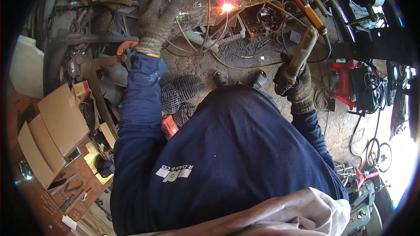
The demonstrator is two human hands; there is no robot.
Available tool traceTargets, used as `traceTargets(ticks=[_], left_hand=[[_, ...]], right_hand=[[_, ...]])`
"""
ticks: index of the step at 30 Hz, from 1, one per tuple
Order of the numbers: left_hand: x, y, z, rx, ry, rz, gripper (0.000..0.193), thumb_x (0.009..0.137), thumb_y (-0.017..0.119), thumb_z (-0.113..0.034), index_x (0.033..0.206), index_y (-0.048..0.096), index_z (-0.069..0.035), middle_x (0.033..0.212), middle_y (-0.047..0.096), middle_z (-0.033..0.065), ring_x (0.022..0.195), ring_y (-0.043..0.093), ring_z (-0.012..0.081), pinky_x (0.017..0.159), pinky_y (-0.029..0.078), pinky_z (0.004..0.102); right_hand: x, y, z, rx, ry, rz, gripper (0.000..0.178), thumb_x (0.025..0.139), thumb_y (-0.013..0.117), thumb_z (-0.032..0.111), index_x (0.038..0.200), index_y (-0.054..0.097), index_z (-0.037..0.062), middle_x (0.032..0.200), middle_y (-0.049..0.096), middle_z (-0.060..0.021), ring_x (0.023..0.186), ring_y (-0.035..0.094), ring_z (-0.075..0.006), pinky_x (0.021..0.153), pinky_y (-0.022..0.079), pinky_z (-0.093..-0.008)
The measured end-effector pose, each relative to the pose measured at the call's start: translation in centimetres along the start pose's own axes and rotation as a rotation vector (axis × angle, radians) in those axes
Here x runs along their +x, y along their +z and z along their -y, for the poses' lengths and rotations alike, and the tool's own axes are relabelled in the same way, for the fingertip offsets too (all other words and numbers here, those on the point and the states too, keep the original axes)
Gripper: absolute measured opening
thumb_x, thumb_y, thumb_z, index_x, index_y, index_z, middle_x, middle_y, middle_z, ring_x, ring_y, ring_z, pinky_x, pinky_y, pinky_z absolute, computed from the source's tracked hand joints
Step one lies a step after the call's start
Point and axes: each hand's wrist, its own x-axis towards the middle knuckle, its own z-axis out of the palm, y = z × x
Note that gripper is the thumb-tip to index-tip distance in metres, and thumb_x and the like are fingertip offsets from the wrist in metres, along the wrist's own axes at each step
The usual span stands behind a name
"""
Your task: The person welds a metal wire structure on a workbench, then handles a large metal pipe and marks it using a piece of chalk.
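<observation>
While the right hand (297,85) had its grip clenched around a tool (304,50), the left hand (159,22) was at the frame (209,8), its grip impossible to tell. The frame's wire hoops stood between the hands, by a bright glow (226,7).

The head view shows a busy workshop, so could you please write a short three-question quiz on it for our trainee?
1. Which of the person's hands holds the tube-like tool?
2. True or false: the open cardboard box is on the person's left.
3. Which things lie just to the left of the feet?
a) a red stand
b) wire cages
c) an orange power tool

Key:
1. The right hand.
2. True.
3. b
</observation>
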Motion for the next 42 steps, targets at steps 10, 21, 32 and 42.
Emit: traceTargets(ticks=[10,21,32,42], left_hand=[[0.6,-6.2,7.7,0.076,-0.042,0.186,0.046,0.099,0.064,-0.038,0.136,0.066,-0.011,0.131,0.069,0.0142,0.122,0.065,0.0285,0.106,0.048,0.0370],[5.6,-7.1,7.0,0.116,-0.055,0.615,0.035,0.099,0.062,-0.027,0.129,0.070,-0.010,0.117,0.072,0.0195,0.106,0.069,0.0298,0.095,0.051,0.0457],[7.9,-5.5,11.1,0.059,0.153,0.615,0.019,0.093,0.066,-0.022,0.096,0.069,-0.004,0.087,0.068,0.0143,0.080,0.063,0.0258,0.074,0.049,0.0434],[8.9,-6.7,9.1,0.230,0.096,0.738,0.048,0.088,0.072,-0.031,0.129,0.071,-0.006,0.128,0.071,0.0145,0.119,0.065,0.0349,0.101,0.050,0.0453]], right_hand=[[-2.9,2.7,4.5,-0.207,-0.197,0.134,0.049,0.093,0.077,0.022,0.131,0.057,-0.0014,0.096,0.070,-0.0114,0.080,0.069,-0.0207,0.068,0.059,-0.0358],[-10.6,15.3,3.1,-0.380,-0.145,-0.034,0.044,0.097,0.069,0.026,0.127,0.060,-0.0049,0.088,0.069,-0.0096,0.073,0.067,-0.0183,0.067,0.057,-0.0339],[-13.2,22.1,0.4,-0.919,-0.146,-0.070,0.045,0.096,0.066,0.016,0.137,0.056,0.0009,0.109,0.068,-0.0084,0.092,0.067,-0.0169,0.076,0.056,-0.0324],[-9.4,30.2,0.0,-0.984,-0.144,0.066,0.041,0.090,0.075,0.013,0.127,0.063,0.0000,0.112,0.072,-0.0129,0.104,0.071,-0.0234,0.087,0.057,-0.0349]])
